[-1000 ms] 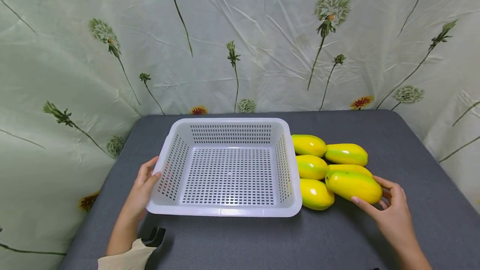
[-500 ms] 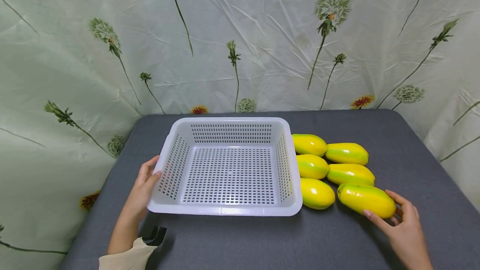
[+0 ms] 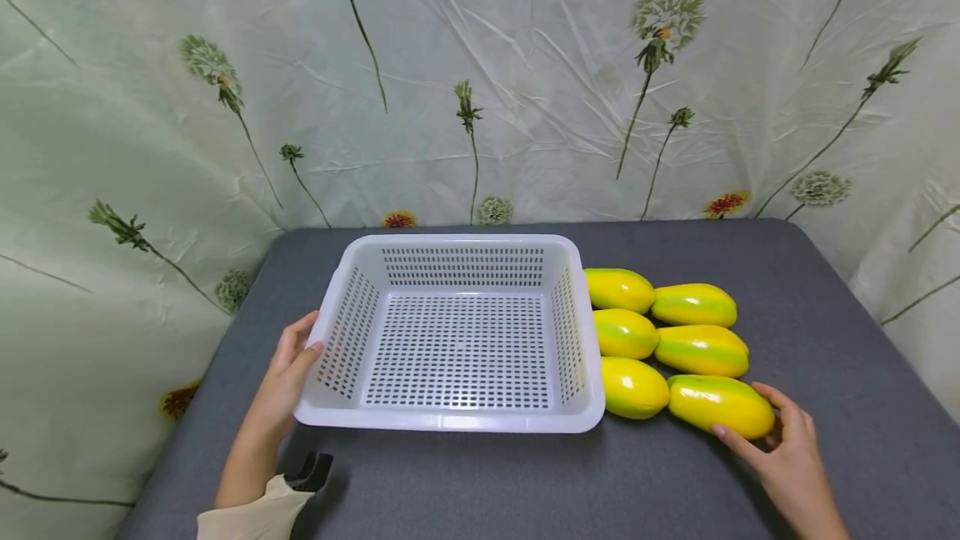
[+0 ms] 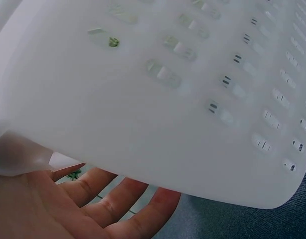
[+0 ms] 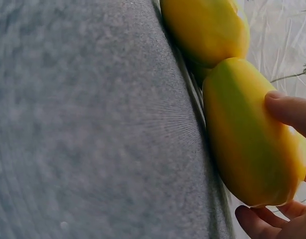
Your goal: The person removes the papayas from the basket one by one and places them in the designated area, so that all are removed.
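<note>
A white perforated plastic basket (image 3: 457,421) stands on the grey table. My left hand (image 3: 281,377) grips its left rim, thumb over the edge; in the left wrist view the fingers (image 4: 155,214) pass beneath that rim. To the right, my right hand (image 3: 795,448) holds the near-right papaya (image 3: 720,405), yellow with a green streak, lying on the table. In the right wrist view the thumb (image 5: 290,109) presses its side and other fingers are at its end. This papaya's far end meets another papaya (image 3: 634,388) beside the basket.
More papayas lie behind in two columns: one papaya (image 3: 702,350), then another papaya (image 3: 693,305) farther back. The left column touches or nearly touches the basket's right side. A flower-printed curtain (image 3: 525,90) hangs behind the grey table (image 3: 480,490).
The right hand moved the papaya rightward and toward me, off the one behind it, then slightly left and down against the near-left papaya. The left hand and basket have stayed put.
</note>
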A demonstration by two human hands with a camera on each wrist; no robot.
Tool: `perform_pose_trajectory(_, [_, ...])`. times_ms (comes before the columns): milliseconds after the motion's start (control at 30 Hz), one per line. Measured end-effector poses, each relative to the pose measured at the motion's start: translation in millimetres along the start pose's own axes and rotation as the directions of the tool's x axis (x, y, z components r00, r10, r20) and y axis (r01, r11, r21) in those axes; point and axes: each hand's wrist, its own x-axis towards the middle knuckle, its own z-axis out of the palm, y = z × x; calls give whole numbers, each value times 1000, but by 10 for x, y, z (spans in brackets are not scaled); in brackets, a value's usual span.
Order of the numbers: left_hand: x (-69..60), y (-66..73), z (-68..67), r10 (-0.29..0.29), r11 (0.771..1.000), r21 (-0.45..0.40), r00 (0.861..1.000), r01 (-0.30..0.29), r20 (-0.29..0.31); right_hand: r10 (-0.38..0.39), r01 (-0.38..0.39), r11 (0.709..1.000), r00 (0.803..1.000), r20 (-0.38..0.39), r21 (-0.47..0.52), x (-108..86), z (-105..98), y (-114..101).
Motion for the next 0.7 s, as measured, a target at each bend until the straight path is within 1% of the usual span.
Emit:
perform_pose_trajectory(200, [-21, 0, -9, -11, 1000, 4, 1000, 11, -3, -15, 14, 999, 999, 33, 42, -16, -8, -17])
perform_pose_trajectory(333, [-31, 10, -3, -10, 1000, 10, 1000, 10, -8, -44, 43, 998, 999, 19, 52, -31, -13, -27])
perform_pose_trajectory(400, [-35, 25, 1, -2, 999, 42, 999, 3, -36, -64, 64, 997, 998, -4, 44, -39, -11, -35])
perform_pose_trajectory(467, [-43, 43, 6, 14, 995, 100, 996, -5, -86, -75, 76, 996, 997, -19, 45, -40, -27, -52])
perform_pose_trajectory(533, [-50, 71, 7, 38, 981, 194, 987, -7, -154, -88, 90, 995, 995, -44, 48, -36, -58, -90])
perform_pose_trajectory(600, [-63, 113, 0, 69, 960, 279, 977, -10, -203, -105, 110, 992, 991, -79, 67, -29, -102, -143])
perform_pose_trajectory(633, [-71, 136, -5, 91, 946, 323, 972, -18, -214, -113, 120, 990, 989, -91, 79, -22, -131, -177])
perform_pose_trajectory(667, [-77, 162, -8, 120, 928, 370, 969, -32, -217, -117, 128, 988, 987, -111, 89, -15, -156, -216])
perform_pose_trajectory(700, [-81, 191, -10, 146, 910, 413, 966, -47, -212, -137, 151, 984, 981, -137, 97, -6, -179, -259])
